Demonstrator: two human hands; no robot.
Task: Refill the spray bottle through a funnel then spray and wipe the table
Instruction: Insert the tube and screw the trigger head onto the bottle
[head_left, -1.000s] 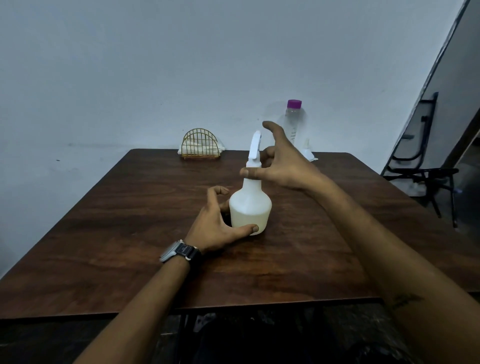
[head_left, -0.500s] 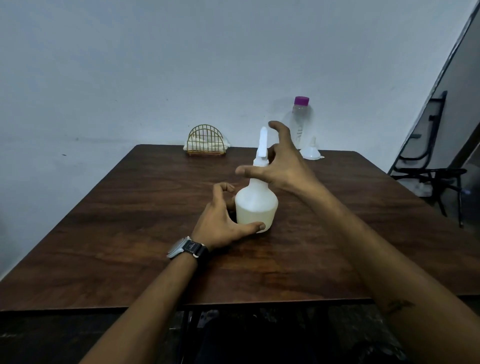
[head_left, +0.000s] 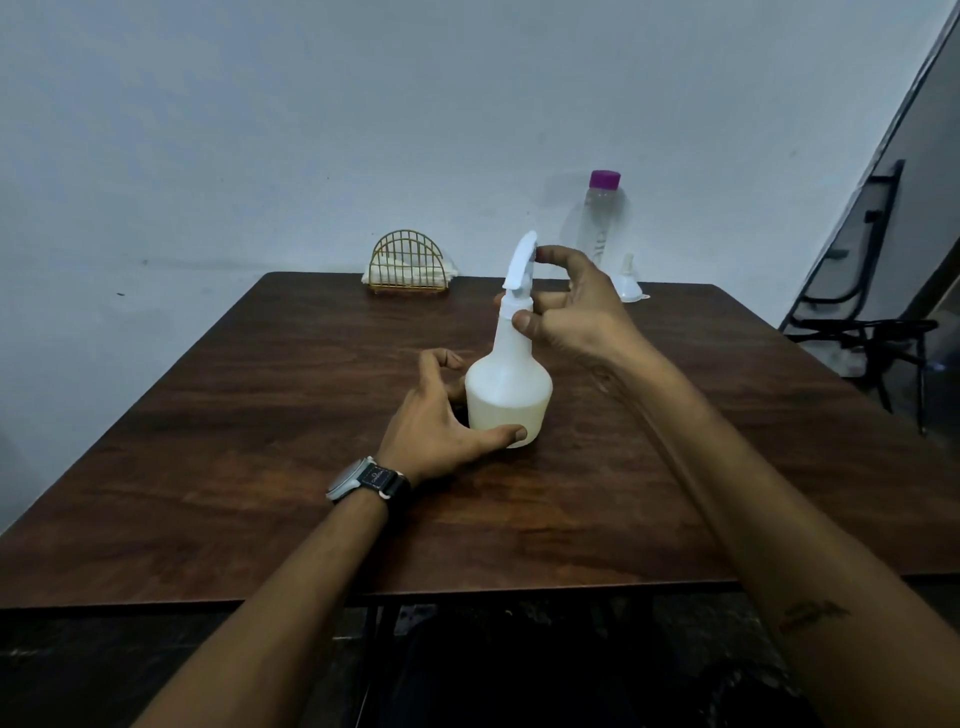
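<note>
left hand (head_left: 441, 421) grips spray bottle (head_left: 509, 384) base | right hand (head_left: 576, 306) pinches its neck | funnel (head_left: 630, 283), water bottle (head_left: 602, 218) 1 o'clock | napkin holder (head_left: 408, 265) 11 o'clock

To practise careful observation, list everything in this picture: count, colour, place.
white plastic spray bottle: one, white, table centre, upright
clear plastic bottle with purple cap: one, clear, far right edge
small white funnel: one, white, beside the clear bottle
gold wire napkin holder: one, gold, far edge
dark wooden table: one, brown, foreground
black metal chair: one, black, right of table
wristwatch: one, black strap, left wrist
left hand: one, grips spray bottle's base
right hand: one, holds spray bottle's neck and head
</note>
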